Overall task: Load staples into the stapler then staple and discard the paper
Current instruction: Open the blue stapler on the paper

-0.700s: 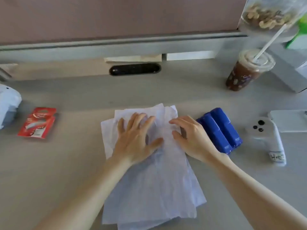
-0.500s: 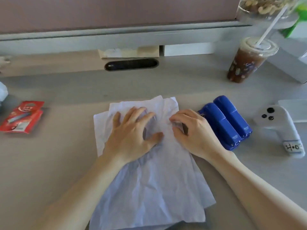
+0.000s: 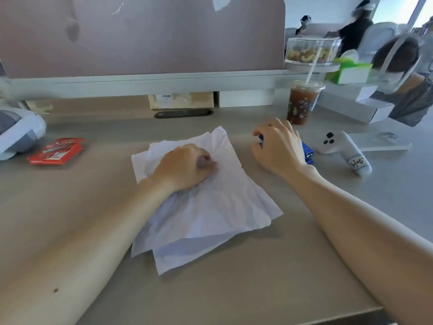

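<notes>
L hand [image 3: 181,168] curled shut, pressing down on crumpled paper sheets [image 3: 210,207] mid-desk [image 3: 70,219], while R hand [image 3: 277,147] closes over blue stapler [image 3: 308,153] just right of paper, near iced drink [image 3: 302,103] & white controller [image 3: 339,146].

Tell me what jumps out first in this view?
The crumpled white paper lies mid-desk, with the left hand pressing on its top. Just right of it, the right hand covers the blue stapler. An iced drink stands behind.
</notes>
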Available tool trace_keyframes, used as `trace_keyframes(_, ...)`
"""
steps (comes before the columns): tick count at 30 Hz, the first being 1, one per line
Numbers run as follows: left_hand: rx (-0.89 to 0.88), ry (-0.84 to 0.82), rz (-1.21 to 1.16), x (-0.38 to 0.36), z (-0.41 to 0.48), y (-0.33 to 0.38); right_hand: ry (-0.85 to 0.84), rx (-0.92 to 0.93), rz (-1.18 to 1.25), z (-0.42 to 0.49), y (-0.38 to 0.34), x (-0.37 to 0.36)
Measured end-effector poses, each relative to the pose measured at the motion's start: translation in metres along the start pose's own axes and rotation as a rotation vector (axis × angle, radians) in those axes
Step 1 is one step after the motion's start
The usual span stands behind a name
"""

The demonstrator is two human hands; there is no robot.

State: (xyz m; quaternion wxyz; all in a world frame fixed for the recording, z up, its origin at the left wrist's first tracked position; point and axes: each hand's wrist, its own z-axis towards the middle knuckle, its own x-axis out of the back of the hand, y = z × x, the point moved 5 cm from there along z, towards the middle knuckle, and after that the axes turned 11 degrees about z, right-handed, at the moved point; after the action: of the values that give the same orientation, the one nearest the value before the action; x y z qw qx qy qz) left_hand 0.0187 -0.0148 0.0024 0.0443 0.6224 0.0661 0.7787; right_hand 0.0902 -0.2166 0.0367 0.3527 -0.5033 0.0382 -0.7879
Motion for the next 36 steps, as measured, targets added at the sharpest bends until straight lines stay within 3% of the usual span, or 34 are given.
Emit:
trace_keyframes(11,-0.059,-0.069,0.013,-0.005,0.004,0.005,-0.094,-0.162,-0.058,0.008,0.029,0.003)
trace_keyframes(17,-0.050,-0.155,0.015,-0.005,-0.003,0.005,-0.055,-0.170,-0.016,0.009,0.033,0.003)
trace_keyframes(22,0.017,-0.141,-0.058,-0.004,-0.002,0.000,-0.006,0.016,0.198,0.011,0.011,0.012)
trace_keyframes(26,0.010,0.007,-0.194,0.008,-0.002,0.003,-0.167,0.229,0.355,0.000,-0.024,0.016)
trace_keyframes(30,-0.118,0.173,-0.358,0.022,-0.005,0.002,-0.326,0.302,0.381,-0.015,-0.047,0.001)
trace_keyframes(36,-0.228,0.094,-0.293,0.019,-0.003,-0.003,-0.378,0.376,0.384,-0.021,-0.058,-0.023)
